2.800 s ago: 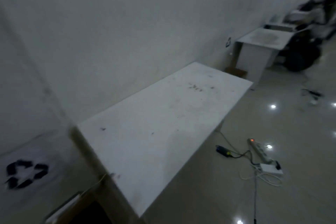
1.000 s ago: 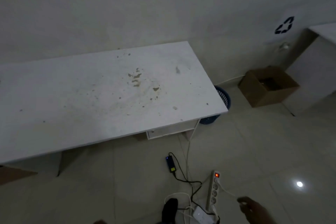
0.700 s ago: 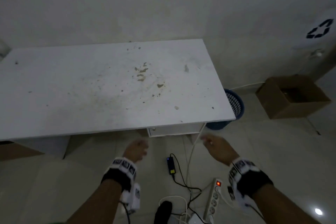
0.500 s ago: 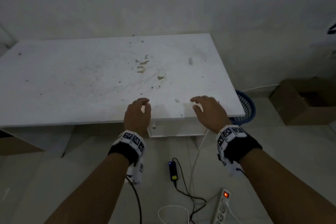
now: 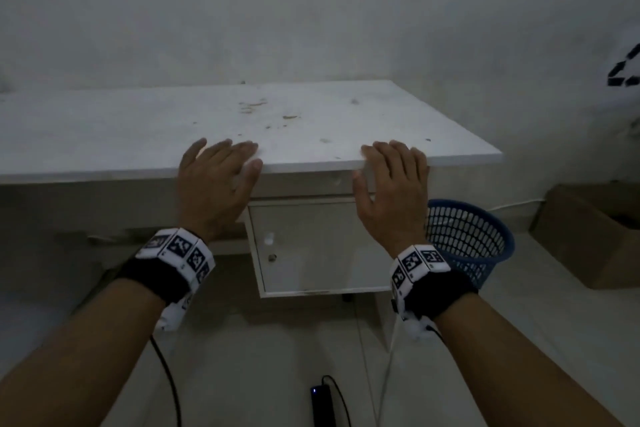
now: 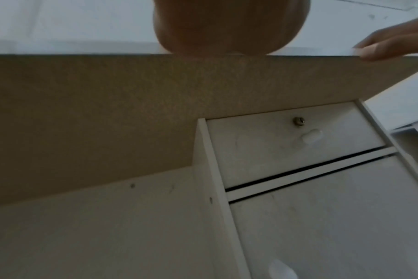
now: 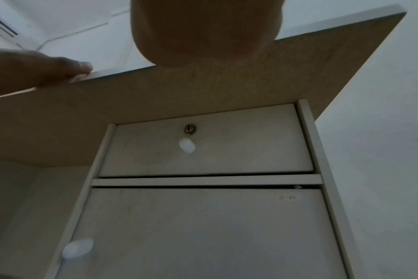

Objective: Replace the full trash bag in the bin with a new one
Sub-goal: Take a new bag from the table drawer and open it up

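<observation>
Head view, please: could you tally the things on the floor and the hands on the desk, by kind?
Hands resting on the desk edge: 2, left hand and right hand
Blue mesh bin: 1
Cardboard box: 1
Black adapter: 1
Total: 5

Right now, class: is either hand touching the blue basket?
No: both the left hand and right hand rest on the desk edge, apart from the basket.

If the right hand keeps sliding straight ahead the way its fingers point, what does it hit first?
Nothing on the bare, stained desk top; the right hand would likely reach the wall behind it first, though depth is unclear.
</observation>
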Demonstrator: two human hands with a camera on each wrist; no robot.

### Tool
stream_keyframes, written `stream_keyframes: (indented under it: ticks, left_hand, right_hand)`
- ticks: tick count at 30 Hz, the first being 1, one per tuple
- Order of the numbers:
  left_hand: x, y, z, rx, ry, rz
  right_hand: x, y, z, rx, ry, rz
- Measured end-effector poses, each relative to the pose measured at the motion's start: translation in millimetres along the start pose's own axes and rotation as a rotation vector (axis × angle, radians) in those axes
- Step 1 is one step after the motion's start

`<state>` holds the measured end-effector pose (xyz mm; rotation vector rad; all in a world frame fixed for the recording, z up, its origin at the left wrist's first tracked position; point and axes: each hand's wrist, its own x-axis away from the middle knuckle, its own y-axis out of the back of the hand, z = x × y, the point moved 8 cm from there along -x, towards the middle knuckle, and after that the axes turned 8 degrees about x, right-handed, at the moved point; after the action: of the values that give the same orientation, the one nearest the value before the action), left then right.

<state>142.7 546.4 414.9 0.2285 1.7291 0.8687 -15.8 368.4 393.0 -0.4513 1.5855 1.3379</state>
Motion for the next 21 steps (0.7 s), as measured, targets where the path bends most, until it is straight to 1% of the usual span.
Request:
stream_keyframes:
  ticks: [2,4,6,7,8,9,10,11,13,14,15,16,17,18,20,21]
  left_hand:
    - [0.7,-0.8,5.2,-0.078,0.015,0.036]
    - [2.5,-2.7,7.8,-0.148,0.049,0.069]
    - [0.8,-3.2,9.0,-0.153,0.074,0.104]
    - [0.4,-3.7,10.1,-0.137,0.083,0.128]
    - [0.5,-4.1,11.5,-0.122,0.091,0.146]
    - [0.4,-4.9,13.2,-0.114,0.099,0.155]
    - [0.2,-6.1,14.4,-0.112,0.1,0.161]
    - [-0.7,-7.1,15.4,-0.109,0.098,0.161]
    - [-3.3,-7.6,17.5,-0.09,0.101,0.161]
    - [-3.3,-7.1,17.8,-0.079,0.105,0.163]
    - [-2.4,-7.2,18.5,-0.074,0.106,0.165]
    - [-1.6,-6.9,17.7,-0.072,0.104,0.169]
    - [-1.2,-7.2,17.3,-0.069,0.103,0.177]
    - [-1.0,-7.6,16.9,-0.067,0.101,0.188]
    - [-3.2,-7.3,17.7,-0.056,0.103,0.201]
    - [-3.4,-7.8,17.8,-0.045,0.11,0.213]
  right_hand:
    - [3.9,1.6,1.4,-0.007,0.013,-0.065]
    - [10.4,6.0,-0.3,-0.058,-0.018,-0.144]
    - [23.3,12.2,5.8,-0.138,-0.028,-0.231]
    - [34.3,10.6,13.7,-0.149,0.007,-0.247]
    - [44.8,4.6,23.3,-0.139,0.061,-0.231]
    - [51.1,-5.8,31.2,-0.124,0.106,-0.171]
    - [52.9,-20.3,34.2,-0.125,0.101,-0.069]
    - [48.2,-36.6,30.7,-0.141,0.026,0.054]
    - [30.6,-68.2,13.5,-0.174,-0.215,0.253]
    - [21.8,-81.8,8.9,-0.147,-0.291,0.354]
    - [14.5,-93.1,9.0,-0.098,-0.321,0.44]
    - [7.7,-99.9,11.0,-0.04,-0.325,0.496]
    - [0.5,-102.2,13.0,0.016,-0.312,0.495]
    - [-3.2,-102.4,15.3,0.047,-0.305,0.464]
    - [-9.0,-96.1,21.3,0.062,-0.261,0.352]
    - [-8.8,-92.7,23.3,0.054,-0.231,0.329]
